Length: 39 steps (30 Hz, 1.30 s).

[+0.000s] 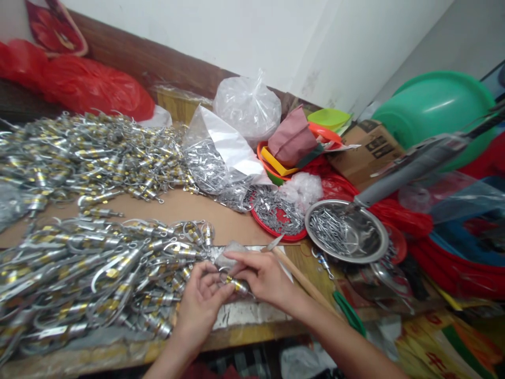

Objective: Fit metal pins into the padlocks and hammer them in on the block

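1. Fitting at lower centre of the frame, between both hands, touching each.
2. At the tip of the left hand's thumb, just right of its curled fingers; half closed there, with a hold on the near left side of the piece.
3. Under the right hand's bent fingertips and thumb, drawn together in a pinch; index finger stretched leftward above. Exact contact of each finger partly hidden: cannot tell.
4. Small, silver, roughly cylindrical, with a yellow band about the middle; tilted, right end lower. Thin curved metal at its upper left; finer detail blurred.
5. Just left of the left hand, across the lower left of the frame: a row of similar silver-and-yellow pieces with curved hooks.
6. Beneath the hands, a pale sheet on the table; just right, a wooden handle, slanting.
7. Right of centre, a steel bowl with thin pins.
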Each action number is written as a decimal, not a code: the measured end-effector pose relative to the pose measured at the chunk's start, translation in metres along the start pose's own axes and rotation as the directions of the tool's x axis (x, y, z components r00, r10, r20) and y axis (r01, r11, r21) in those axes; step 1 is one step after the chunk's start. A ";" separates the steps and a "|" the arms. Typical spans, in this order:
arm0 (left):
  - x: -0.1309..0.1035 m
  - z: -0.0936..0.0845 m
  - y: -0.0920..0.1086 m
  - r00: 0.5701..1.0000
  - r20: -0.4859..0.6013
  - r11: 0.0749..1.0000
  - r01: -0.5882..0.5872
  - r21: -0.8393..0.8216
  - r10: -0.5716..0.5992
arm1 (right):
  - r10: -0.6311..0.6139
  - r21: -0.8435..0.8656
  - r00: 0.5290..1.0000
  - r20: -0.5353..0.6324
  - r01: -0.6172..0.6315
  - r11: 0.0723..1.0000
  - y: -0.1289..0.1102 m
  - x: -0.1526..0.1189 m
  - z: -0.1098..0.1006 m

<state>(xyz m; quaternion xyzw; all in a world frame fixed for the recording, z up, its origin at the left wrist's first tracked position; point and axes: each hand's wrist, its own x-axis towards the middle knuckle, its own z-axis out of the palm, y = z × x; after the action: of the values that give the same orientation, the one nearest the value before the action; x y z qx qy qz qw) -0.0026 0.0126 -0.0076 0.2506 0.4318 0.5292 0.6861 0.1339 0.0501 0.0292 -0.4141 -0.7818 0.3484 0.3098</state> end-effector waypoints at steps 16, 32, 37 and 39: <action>0.003 0.000 -0.001 1.000 -0.029 1.000 -0.002 0.005 0.002 | 0.201 0.186 0.958 -0.206 -0.163 0.969 0.005 0.000 0.023; 0.002 -0.001 -0.003 1.000 -0.013 0.999 0.008 0.035 -0.007 | 0.365 -0.414 0.875 -0.319 -0.475 0.777 0.052 -0.093 -0.054; 0.001 -0.001 -0.002 0.999 -0.036 0.999 0.006 0.037 -0.004 | -0.036 -0.427 0.975 -0.218 -0.062 0.902 0.002 -0.081 -0.045; 0.000 0.001 -0.001 0.999 -0.048 1.000 0.004 0.024 -0.003 | -0.142 -0.473 0.970 -0.198 0.032 0.881 -0.007 -0.080 -0.043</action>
<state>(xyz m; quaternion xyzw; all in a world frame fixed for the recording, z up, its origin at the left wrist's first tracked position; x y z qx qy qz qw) -0.0017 0.0126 -0.0081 0.2453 0.4548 0.5288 0.6733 0.2010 -0.0097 0.0432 -0.4776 -0.8197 0.0866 0.3040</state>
